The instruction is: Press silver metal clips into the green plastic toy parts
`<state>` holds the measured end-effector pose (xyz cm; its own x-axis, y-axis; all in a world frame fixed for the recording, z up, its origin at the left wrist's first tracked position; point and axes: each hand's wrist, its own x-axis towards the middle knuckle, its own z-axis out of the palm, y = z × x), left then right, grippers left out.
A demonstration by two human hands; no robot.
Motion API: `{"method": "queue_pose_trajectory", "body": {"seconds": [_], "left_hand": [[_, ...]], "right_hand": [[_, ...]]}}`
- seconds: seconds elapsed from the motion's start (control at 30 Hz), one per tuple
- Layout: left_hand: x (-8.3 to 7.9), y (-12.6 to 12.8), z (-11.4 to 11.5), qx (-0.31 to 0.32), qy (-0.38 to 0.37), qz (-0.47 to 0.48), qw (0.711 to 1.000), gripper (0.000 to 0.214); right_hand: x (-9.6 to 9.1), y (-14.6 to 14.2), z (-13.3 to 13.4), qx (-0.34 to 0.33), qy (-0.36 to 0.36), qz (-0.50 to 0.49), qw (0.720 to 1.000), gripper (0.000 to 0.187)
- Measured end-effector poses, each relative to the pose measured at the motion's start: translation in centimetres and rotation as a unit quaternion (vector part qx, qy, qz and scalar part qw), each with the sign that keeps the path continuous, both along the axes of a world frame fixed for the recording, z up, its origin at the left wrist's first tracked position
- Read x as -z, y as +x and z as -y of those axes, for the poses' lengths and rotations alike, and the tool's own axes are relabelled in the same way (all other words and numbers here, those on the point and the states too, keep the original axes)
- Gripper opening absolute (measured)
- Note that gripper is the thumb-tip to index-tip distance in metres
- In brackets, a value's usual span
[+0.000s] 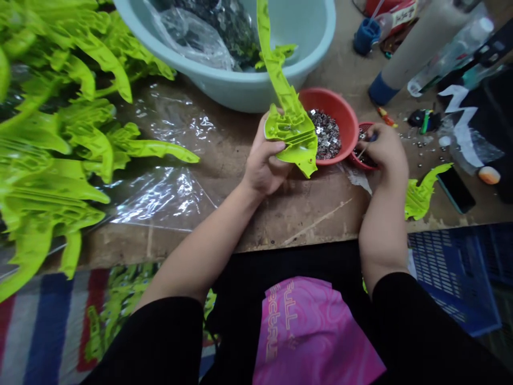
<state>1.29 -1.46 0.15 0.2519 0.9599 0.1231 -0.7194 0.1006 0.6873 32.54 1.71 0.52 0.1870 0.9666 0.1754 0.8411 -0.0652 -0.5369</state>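
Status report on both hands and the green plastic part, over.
Left hand gripping lime-green moulded plastic part. Right hand pinching something small over small red bowl. Orange-red bowl of silver metal bits beside the part.

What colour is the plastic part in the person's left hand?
The plastic part is bright lime green; it shows best in the head view.

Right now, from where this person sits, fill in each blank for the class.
The left hand grips a ____ plastic part.
The larger red bowl holds many small ____ pieces.
The right hand is over the ____ red bowl.

Missing words: lime-green; silver; smaller.
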Motion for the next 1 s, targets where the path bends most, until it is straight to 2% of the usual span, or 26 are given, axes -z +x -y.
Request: {"method": "queue_pose_trajectory", "body": {"seconds": [0.07,0.17,0.23,0.33,0.43,0.5,0.6,0.67,0.77,0.87,1.0], "left_hand": [[0.0,-0.2,-0.1,0.006,-0.007,-0.013,1.0,0.063],[-0.2,-0.4,-0.3,0.015,-0.01,-0.023,1.0,0.064],[-0.2,-0.4,-0.4,0.015,-0.002,-0.023,1.0,0.063],[-0.3,-0.4,-0.6,0.012,0.013,-0.03,0.999,0.061],[-0.1,-0.5,-0.8,0.007,0.015,-0.033,0.999,0.061],[0.0,-0.4,-0.7,0.004,0.012,-0.032,0.999,0.064],[0.1,0.0,-0.5,-0.009,0.011,-0.03,0.999,0.072],[0.2,0.3,-0.4,-0.02,0.013,-0.032,0.999,0.075],[0.7,0.6,-0.5,-0.03,0.023,-0.048,0.998,0.08],[1.1,0.6,-0.7,-0.036,0.035,-0.058,0.997,0.083],[1.3,0.4,-0.7,-0.037,0.039,-0.06,0.997,0.08]], "right_hand": [[1.2,0.5,-0.5,0.017,-0.041,0.0,0.999,0.046],[1.9,0.6,-0.8,0.048,0.02,-0.075,0.996,0.044],[2.0,1.1,-0.7,0.05,0.057,-0.102,0.992,0.046],[1.7,2.1,-0.6,0.038,0.07,-0.082,0.993,0.052],[0.8,1.5,-0.5,0.06,0.109,-0.088,0.988,0.051],[-0.3,-0.5,-0.2,0.067,0.169,-0.138,0.974,0.047],[-2.1,-6.1,1.2,-0.001,0.251,-0.256,0.934,0.046],[-2.9,-10.5,2.8,-0.069,0.268,-0.305,0.912,0.047],[-3.2,-15.6,5.6,-0.143,0.26,-0.326,0.898,0.042],[-2.9,-17.8,7.7,-0.15,0.263,-0.304,0.903,0.037],[-2.6,-18.2,8.6,-0.127,0.316,-0.236,0.91,0.032]]}}
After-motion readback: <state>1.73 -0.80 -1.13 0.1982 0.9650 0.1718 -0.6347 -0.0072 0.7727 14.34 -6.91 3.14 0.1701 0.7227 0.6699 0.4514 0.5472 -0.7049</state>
